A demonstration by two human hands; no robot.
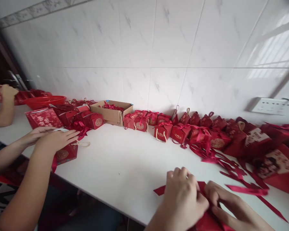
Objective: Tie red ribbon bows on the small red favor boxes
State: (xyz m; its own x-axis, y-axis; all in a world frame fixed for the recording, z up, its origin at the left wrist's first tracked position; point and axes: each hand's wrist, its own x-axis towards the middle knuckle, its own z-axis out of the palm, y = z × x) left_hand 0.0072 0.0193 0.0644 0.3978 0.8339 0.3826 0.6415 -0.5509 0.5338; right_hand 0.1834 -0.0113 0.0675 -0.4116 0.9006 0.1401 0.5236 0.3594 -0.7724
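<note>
At the lower right, my left hand (183, 192) is closed, its fingers curled over the top of a red gift box (202, 221). A red ribbon (160, 190) pokes out to the left of that hand. Facing it, my right hand (227, 203) is closed too, thumb and fingers pinched together at the box's top. The two hands nearly meet there. What lies right between the fingertips is mostly covered, but it looks like the ribbon. The box's lower part runs out of the picture.
Finished red boxes (163, 131) line the tiled wall, with loose ribbons (219, 160) before them. A cardboard box (113, 118) and a red basin (44, 102) stand further left. A co-worker's hands (50, 138) rest on another red box (67, 152). A power strip (271, 106) hangs on the wall.
</note>
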